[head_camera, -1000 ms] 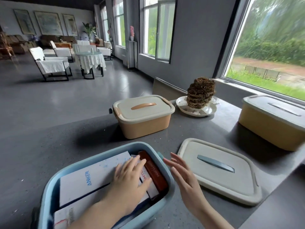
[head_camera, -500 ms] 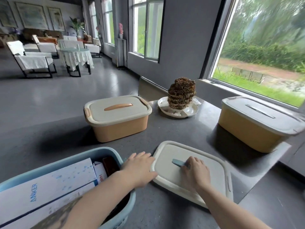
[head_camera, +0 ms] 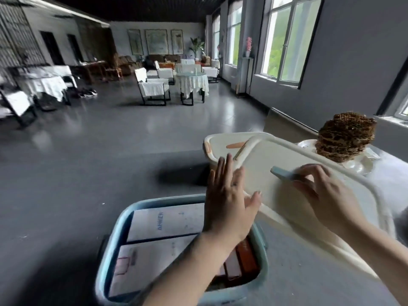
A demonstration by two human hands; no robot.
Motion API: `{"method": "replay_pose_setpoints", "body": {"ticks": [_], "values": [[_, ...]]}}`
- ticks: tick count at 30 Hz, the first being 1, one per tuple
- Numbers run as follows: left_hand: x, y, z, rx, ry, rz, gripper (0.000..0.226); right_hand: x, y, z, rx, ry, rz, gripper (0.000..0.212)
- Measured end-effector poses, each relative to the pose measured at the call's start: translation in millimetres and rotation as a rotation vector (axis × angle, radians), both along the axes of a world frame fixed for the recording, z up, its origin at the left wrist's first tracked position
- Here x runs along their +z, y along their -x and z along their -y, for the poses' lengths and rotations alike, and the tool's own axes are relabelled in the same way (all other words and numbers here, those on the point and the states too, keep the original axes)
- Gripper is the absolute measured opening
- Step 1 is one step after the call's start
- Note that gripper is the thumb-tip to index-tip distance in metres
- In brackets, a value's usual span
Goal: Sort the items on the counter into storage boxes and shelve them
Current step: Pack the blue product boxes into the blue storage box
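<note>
A light blue storage box [head_camera: 114, 244] stands open on the counter in front of me, holding white cartons [head_camera: 167, 221] and a reddish-brown item [head_camera: 247, 259]. A cream lid [head_camera: 265, 168] with a blue handle hangs tilted in the air above the box's right side. My right hand [head_camera: 324, 195] grips the blue handle [head_camera: 281, 174]. My left hand [head_camera: 227, 202] has straight fingers and presses flat against the lid's left edge.
An orange box with a closed cream lid [head_camera: 220, 144] sits behind the raised lid. A brown honeycomb stack [head_camera: 346, 135] rests on a white plate [head_camera: 357, 166] at the right. Chairs and tables stand across the grey floor beyond the counter.
The lid lay flat on the counter; my right hand has lifted it by the handle and swung it left over the blue box. My left hand moved from the box to the lid's edge.
</note>
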State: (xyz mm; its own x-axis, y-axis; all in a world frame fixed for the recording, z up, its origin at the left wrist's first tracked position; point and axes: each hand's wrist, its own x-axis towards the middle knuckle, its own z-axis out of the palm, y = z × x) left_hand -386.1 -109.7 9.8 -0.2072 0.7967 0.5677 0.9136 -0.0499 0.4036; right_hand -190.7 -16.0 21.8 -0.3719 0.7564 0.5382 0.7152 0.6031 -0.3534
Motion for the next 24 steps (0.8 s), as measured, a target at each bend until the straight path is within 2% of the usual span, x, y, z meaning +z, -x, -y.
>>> {"method": "replay_pose_setpoints", "body": {"ticks": [2, 5, 10, 14, 18, 21, 24], "values": [[7.0, 28.0, 34.9, 0.059, -0.011, -0.058, 0.063, 13.8, 44.8, 18.3, 0.148, -0.037, -0.003, 0.033], [1.6, 64.7, 98.3, 0.122, 0.077, -0.151, 0.066, 3.7, 107.1, 55.1, 0.257, -0.093, 0.074, 0.034], [-22.7, 105.3, 163.1, 0.288, 0.275, -0.165, 0.065, -35.5, 163.2, 100.0, 0.421, 0.108, 0.113, 0.018], [-38.5, 112.1, 178.1, 0.325, 0.357, -0.208, 0.062, -52.2, 180.3, 111.5, 0.474, 0.200, 0.117, 0.015], [-43.8, 116.6, 180.2, 0.337, 0.474, -0.225, 0.073, -60.3, 182.4, 115.7, 0.463, 0.278, 0.132, 0.013], [-41.3, 115.9, 173.5, 0.300, 0.576, -0.230, 0.077, -56.7, 178.2, 117.2, 0.481, 0.322, 0.084, 0.015], [-40.5, 109.8, 150.3, 0.242, 0.570, -0.264, 0.081, -51.1, 165.7, 119.5, 0.431, 0.342, -0.054, 0.024]]}}
